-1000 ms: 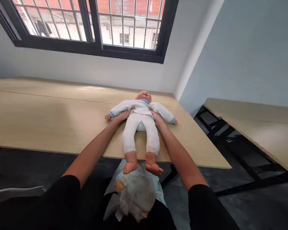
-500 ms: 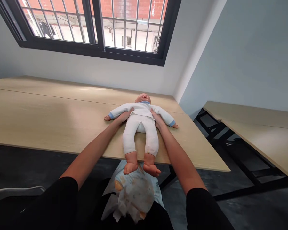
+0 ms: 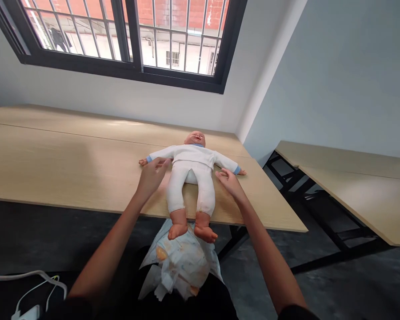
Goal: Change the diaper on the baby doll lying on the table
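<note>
A plastic baby doll in a white knitted suit point(image 3: 190, 171) lies face up on the pale wooden table point(image 3: 70, 160), its 2 bare feet past the near edge. The left hand point(image 3: 151, 178) and right hand point(image 3: 229, 182) hover just beside its body, fingers apart and loose, gripping nothing. A crumpled white nappy point(image 3: 180, 264) rests on the lap below.

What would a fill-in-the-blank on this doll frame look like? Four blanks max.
The doll lies on its ____ on the table.
Its bare feet hang past the table's near ____.
The left hand and the right hand flank the doll, both ____ and holding nothing.
A crumpled diaper lies on the person's ____.
Missing: back; edge; open; lap.
</note>
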A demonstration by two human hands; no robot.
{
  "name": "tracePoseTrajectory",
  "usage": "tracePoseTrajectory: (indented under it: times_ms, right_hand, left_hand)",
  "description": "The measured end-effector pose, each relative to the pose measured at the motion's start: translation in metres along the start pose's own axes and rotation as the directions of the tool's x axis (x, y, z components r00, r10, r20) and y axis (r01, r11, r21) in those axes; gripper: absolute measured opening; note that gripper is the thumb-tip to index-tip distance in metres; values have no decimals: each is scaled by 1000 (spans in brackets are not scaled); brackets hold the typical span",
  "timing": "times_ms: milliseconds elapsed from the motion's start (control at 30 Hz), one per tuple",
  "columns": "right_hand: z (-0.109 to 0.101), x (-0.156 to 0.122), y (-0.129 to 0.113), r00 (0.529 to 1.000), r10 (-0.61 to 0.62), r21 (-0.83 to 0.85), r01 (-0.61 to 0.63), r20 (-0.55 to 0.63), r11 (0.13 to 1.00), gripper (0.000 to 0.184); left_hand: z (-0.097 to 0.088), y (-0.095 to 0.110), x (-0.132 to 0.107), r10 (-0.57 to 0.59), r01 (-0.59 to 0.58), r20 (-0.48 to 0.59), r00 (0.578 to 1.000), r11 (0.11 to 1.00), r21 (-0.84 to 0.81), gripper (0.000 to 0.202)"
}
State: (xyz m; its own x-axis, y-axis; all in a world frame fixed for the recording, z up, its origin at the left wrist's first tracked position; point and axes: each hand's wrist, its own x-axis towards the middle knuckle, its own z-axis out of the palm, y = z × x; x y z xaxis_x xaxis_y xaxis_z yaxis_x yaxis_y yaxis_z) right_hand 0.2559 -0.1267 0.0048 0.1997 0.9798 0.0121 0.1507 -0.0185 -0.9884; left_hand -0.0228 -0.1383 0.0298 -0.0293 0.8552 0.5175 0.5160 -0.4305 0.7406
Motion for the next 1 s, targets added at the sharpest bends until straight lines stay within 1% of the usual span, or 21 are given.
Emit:
tracePoseTrajectory:
  times_ms: [33,67,100,133,167,200,233,267,300,333,367,433,500,567,667,733,833,867,900,967,1000]
  right_hand:
    - [-3,-26,11,995,-71,-38,69,-63,997,35]
    - [-6,-53,24,947,-285,-163,260,-147,952,36]
    - [-7,-80,39,850,-471,-277,405,-237,871,35]
    - [-7,-107,56,732,-614,-381,499,-297,779,34]
    - [-8,-131,74,624,-721,-478,555,-302,681,33]
    - [-8,-152,90,534,-813,-548,619,-232,563,32]
    - [-8,-169,105,494,-865,-576,682,-92,451,31]
    - [-9,-182,118,513,-849,-576,735,127,358,30]
    - [-9,-191,128,533,-780,-554,777,327,299,33]
    - [-10,-198,135,552,-676,-526,804,488,277,38]
    - [-10,-202,140,566,-570,-509,815,596,278,44]
    - [-10,-207,145,588,-453,-505,809,670,303,56]
    - [-8,-208,146,586,-463,-496,810,666,313,52]
    - [-6,-208,143,563,-526,-469,825,638,314,39]
    - [-3,-207,128,538,-636,-416,840,553,348,31]
    - [-1,-207,110,534,-699,-380,842,477,384,27]
    - [3,-210,77,521,-760,-334,848,388,411,19]
    - [5,-211,67,514,-772,-321,853,374,412,18]
    - [8,-212,59,506,-782,-311,857,363,410,18]
    - [13,-212,46,496,-800,-304,862,338,406,20]
    - [15,-211,41,494,-808,-310,861,320,404,22]
  left_hand:
    - [-8,9,-27,19,-20,-91,996,1000,-10,26]
    - [-14,16,-55,75,-82,-227,971,997,-17,17]
    - [-19,22,-84,152,-164,-331,931,987,-7,12]
    - [-23,27,-111,265,-290,-390,882,957,-5,14]
    - [-24,30,-136,397,-431,-354,847,902,-20,17]
    - [-25,32,-157,477,-502,-240,846,863,-53,19]
    - [-24,32,-175,518,-523,-82,851,850,-61,19]
    - [-24,30,-189,534,-531,79,842,845,-62,18]
    - [-23,26,-199,510,-514,229,829,857,-49,16]
    - [-22,22,-207,464,-486,346,815,874,-26,13]
    - [-21,16,-213,406,-448,429,807,894,-4,13]
    - [-21,2,-220,276,-335,521,808,942,21,19]
    - [-21,-9,-223,148,-200,578,802,979,27,24]
    - [-20,-15,-224,57,-90,627,777,996,21,31]
    - [-20,-17,-222,1,-2,668,744,1000,0,52]
    - [-19,-12,-220,-1,21,659,752,1000,-21,61]
    - [-20,3,-217,26,48,614,789,994,-103,76]
    - [-19,10,-216,35,68,592,805,986,-151,74]
    - [-19,17,-214,29,106,569,822,973,-203,65]
    - [-17,32,-207,-50,236,527,849,926,-293,40]
    - [-15,39,-203,-119,321,511,851,888,-328,37]
